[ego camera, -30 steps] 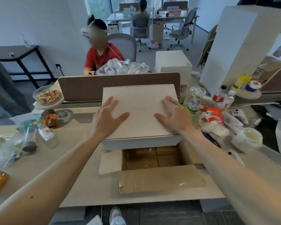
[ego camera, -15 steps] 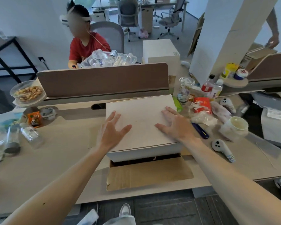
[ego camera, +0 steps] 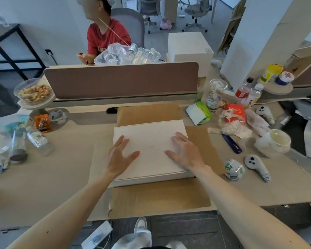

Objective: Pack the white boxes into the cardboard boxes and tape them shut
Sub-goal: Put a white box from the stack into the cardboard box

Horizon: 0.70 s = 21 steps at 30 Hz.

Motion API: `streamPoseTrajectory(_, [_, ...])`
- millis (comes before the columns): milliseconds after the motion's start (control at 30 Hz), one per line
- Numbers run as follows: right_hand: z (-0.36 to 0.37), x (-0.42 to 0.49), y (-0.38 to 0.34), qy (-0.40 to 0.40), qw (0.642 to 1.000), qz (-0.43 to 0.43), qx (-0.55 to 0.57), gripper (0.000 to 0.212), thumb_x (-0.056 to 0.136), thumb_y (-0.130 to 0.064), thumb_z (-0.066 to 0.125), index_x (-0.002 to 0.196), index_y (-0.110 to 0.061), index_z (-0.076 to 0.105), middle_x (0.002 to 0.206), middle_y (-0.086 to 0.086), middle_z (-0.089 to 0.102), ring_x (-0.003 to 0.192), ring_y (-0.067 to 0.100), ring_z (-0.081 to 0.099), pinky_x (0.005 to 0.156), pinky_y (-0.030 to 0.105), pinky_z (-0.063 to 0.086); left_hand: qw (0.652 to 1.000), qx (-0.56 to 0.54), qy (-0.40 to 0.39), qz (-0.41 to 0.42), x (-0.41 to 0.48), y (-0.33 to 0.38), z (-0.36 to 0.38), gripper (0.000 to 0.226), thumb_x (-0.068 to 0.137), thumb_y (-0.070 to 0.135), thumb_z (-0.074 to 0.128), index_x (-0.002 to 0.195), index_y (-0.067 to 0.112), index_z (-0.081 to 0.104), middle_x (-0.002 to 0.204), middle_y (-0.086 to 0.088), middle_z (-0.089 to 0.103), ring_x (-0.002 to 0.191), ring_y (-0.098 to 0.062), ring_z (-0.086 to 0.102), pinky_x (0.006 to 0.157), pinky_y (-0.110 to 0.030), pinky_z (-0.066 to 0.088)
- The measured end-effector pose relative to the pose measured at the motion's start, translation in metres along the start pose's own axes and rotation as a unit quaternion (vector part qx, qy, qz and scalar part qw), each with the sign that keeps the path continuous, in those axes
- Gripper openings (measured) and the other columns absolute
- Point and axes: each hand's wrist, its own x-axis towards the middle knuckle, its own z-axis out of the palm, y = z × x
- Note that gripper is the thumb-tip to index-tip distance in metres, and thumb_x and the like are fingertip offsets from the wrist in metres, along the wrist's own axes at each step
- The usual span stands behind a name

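Note:
A flat white box (ego camera: 151,139) sits down inside an open cardboard box (ego camera: 158,196) in the middle of the desk, its top still above the rim. The cardboard flaps lie spread outward on all sides. My left hand (ego camera: 119,157) rests flat on the white box's left part, fingers apart. My right hand (ego camera: 186,151) presses flat on its right part, fingers spread. A roll of tape (ego camera: 233,168) lies on the desk right of the cardboard box. Another white box (ego camera: 189,45) stands behind the desk divider.
A blue box cutter (ego camera: 232,143), white controllers (ego camera: 258,167), a white cup (ego camera: 275,144), bottles and snack packs crowd the right side. Bottles (ego camera: 39,142) and a bowl of nuts (ego camera: 33,91) are at left. A brown divider (ego camera: 122,79) runs behind, with a seated person beyond.
The white box has gone down from above the open cardboard box into it, under both flat hands. My view has tilted downward.

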Motion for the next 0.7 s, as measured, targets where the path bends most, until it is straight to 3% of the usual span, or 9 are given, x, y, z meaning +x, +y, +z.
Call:
streamPoseTrajectory(167, [0.029, 0.005, 0.003, -0.023, 1.0, 0.007, 0.004, 0.073, 0.09, -0.06, 0.056, 0.149, -0.021, 0.041, 0.162, -0.009, 0.021, 0.148, 0.007, 0.02, 0.115, 0.031, 0.028, 1.0, 0.024, -0.019, -0.008, 0.004, -0.024, 0.004, 0.079, 0.084, 0.053, 0.068, 0.148, 0.016, 0.042, 0.161, 0.004, 0.025, 0.144, -0.021, 0.033, 0.114, -0.039, 0.028])
streamPoseTrajectory(300, [0.047, 0.006, 0.006, -0.045, 0.999, 0.016, -0.008, 0.07, 0.091, -0.059, 0.053, 0.149, -0.023, 0.039, 0.163, -0.007, 0.019, 0.149, 0.01, 0.018, 0.116, 0.039, 0.029, 0.996, 0.07, -0.046, -0.021, 0.008, -0.035, 0.008, 0.083, 0.086, 0.058, 0.063, 0.152, 0.017, 0.035, 0.163, 0.002, 0.021, 0.145, -0.025, 0.031, 0.114, -0.041, 0.027])
streamPoseTrajectory(467, [0.055, 0.001, 0.006, -0.061, 0.997, 0.005, -0.052, 0.052, 0.094, -0.041, 0.055, 0.141, -0.022, 0.046, 0.155, -0.003, 0.031, 0.139, 0.025, 0.035, 0.108, 0.039, 0.036, 0.979, 0.188, -0.083, -0.002, 0.004, -0.044, 0.017, 0.079, 0.089, 0.062, 0.055, 0.15, 0.016, 0.032, 0.16, 0.0, 0.023, 0.143, -0.027, 0.023, 0.112, -0.043, 0.03])
streamPoseTrajectory(600, [0.053, 0.003, 0.009, -0.053, 0.995, 0.012, -0.078, 0.042, 0.095, -0.029, 0.052, 0.135, -0.017, 0.052, 0.147, 0.0, 0.042, 0.135, 0.022, 0.039, 0.1, 0.038, 0.04, 0.979, 0.188, -0.082, -0.006, 0.008, -0.051, 0.017, 0.078, 0.089, 0.062, 0.055, 0.149, 0.017, 0.035, 0.16, 0.001, 0.027, 0.143, -0.025, 0.023, 0.112, -0.042, 0.031])
streamPoseTrajectory(700, [0.049, 0.003, 0.013, -0.041, 0.995, 0.008, -0.094, 0.033, 0.095, -0.027, 0.047, 0.124, -0.019, 0.06, 0.133, -0.002, 0.055, 0.122, 0.022, 0.053, 0.089, 0.037, 0.047, 0.99, 0.138, -0.04, -0.01, 0.013, -0.059, 0.014, 0.064, 0.089, 0.052, 0.062, 0.141, 0.017, 0.05, 0.152, 0.0, 0.043, 0.135, -0.026, 0.037, 0.106, -0.042, 0.037])
